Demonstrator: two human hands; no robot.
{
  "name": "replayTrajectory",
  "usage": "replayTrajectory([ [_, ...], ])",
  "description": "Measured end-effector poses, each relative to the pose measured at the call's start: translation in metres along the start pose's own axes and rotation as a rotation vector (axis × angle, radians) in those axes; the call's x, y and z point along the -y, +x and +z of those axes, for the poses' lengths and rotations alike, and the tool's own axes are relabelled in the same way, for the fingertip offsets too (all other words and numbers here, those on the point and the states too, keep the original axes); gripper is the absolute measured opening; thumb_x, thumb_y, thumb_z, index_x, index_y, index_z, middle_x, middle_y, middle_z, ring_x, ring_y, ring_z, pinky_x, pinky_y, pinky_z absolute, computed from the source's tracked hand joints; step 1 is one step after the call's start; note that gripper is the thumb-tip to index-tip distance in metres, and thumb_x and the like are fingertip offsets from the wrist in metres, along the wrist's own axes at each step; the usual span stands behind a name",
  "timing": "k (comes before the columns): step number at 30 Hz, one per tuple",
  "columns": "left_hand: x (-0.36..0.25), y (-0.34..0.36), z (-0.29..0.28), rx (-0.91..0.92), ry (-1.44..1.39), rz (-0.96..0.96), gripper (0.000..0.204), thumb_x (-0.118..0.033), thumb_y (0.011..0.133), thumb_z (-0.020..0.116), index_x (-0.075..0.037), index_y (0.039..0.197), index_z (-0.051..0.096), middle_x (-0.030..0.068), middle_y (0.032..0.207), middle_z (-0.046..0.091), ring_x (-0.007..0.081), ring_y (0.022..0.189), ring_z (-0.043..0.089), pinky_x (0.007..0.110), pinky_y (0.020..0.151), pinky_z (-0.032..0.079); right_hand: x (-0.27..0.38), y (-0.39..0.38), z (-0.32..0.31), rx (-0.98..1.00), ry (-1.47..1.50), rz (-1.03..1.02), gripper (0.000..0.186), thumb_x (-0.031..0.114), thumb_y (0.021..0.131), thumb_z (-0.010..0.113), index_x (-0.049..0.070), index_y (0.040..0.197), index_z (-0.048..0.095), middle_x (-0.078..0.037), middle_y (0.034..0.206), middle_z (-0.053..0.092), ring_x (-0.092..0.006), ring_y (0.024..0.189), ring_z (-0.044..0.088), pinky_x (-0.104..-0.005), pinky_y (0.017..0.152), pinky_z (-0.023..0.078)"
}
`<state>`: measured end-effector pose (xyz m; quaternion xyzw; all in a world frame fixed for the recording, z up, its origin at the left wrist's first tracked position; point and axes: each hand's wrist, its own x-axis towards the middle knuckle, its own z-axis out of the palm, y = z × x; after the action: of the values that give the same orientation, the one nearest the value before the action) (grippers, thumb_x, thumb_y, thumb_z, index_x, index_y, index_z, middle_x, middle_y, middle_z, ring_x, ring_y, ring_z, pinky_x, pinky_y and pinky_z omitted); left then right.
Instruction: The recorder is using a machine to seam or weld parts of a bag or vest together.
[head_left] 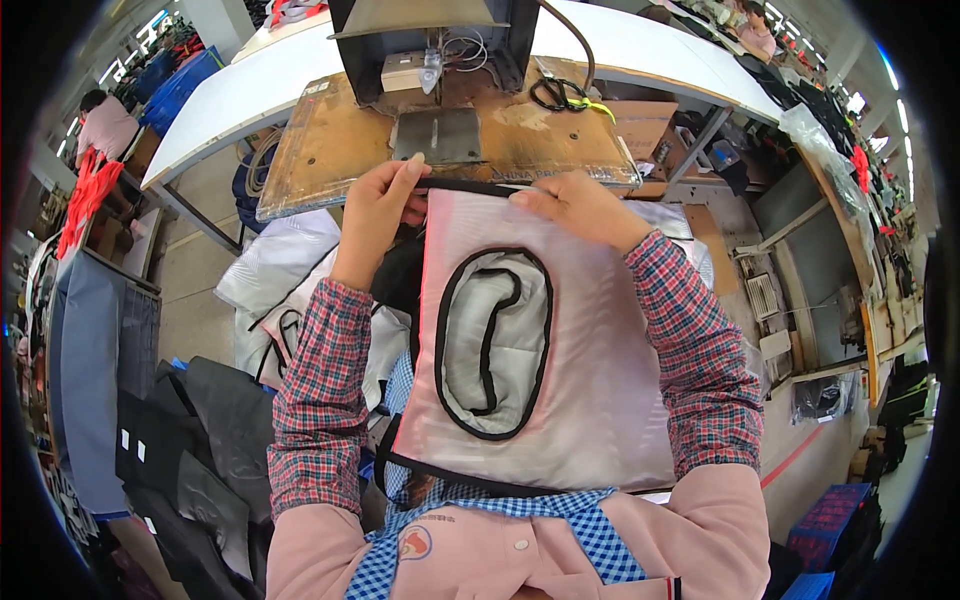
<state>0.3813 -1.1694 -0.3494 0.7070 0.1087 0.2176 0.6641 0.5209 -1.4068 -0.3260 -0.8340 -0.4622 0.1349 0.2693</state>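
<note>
A pale, pinkish-white sheer fabric panel [600, 350] hangs in front of my chest, its top and bottom edges bound in black. Black trim also rings an oval opening [495, 345] in it, with grey-white cloth showing inside and a curved black strip crossing that cloth. At the top left corner my left hand [383, 215] is closed on the black-bound edge, thumb pointing up. My right hand [585, 208] grips the same edge farther right, its thumb on the near face and its other fingers partly hidden. The edge is stretched between both hands, just before the worktable.
Ahead is a worn wooden worktable [330, 150] carrying a dark machine housing [435, 50] and a metal plate [438, 135]. Black-handled scissors [558, 94] lie at its right. White fabric pieces [275, 270] are heaped below left, near black sheets [215, 430]. Other people sit farther off.
</note>
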Motion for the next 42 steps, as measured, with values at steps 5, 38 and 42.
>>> replayTrajectory([
  [5, 0.001, 0.035, -0.010, 0.015, 0.077, -0.094, 0.042, -0.042, 0.093, 0.060, -0.003, 0.080, 0.062, 0.0002, 0.068, 0.059, 0.0074, 0.057, 0.058, 0.022, 0.051, 0.048, -0.010, 0.023, -0.018, -0.015, 0.024, -0.050, 0.056, 0.051, 0.095, 0.052, -0.004, 0.092, 0.065, -0.016, 0.062, 0.050, -0.0203, 0.058, 0.044, -0.0355, 0.058, 0.041],
  [38, -0.001, 0.141, 0.005, 0.021, -0.430, -0.306, 0.031, -0.029, 0.098, 0.050, -0.013, 0.071, 0.049, -0.0051, 0.060, 0.045, 0.0076, 0.047, 0.035, 0.024, 0.042, 0.026, -0.020, 0.093, -0.058, 0.047, -0.023, 0.172, 0.082, 0.071, 0.088, 0.043, 0.002, 0.129, 0.058, -0.018, 0.124, 0.060, -0.0282, 0.116, 0.056, -0.0322, 0.101, 0.040],
  [42, 0.003, 0.145, 0.007, 0.007, -0.437, -0.302, 0.031, -0.029, 0.098, 0.050, -0.013, 0.072, 0.050, -0.0049, 0.060, 0.045, 0.0075, 0.047, 0.035, 0.023, 0.042, 0.027, -0.015, 0.090, -0.060, 0.040, 0.003, 0.170, 0.087, 0.074, 0.084, 0.046, -0.002, 0.126, 0.057, -0.020, 0.123, 0.060, -0.0281, 0.114, 0.056, -0.0317, 0.100, 0.040],
])
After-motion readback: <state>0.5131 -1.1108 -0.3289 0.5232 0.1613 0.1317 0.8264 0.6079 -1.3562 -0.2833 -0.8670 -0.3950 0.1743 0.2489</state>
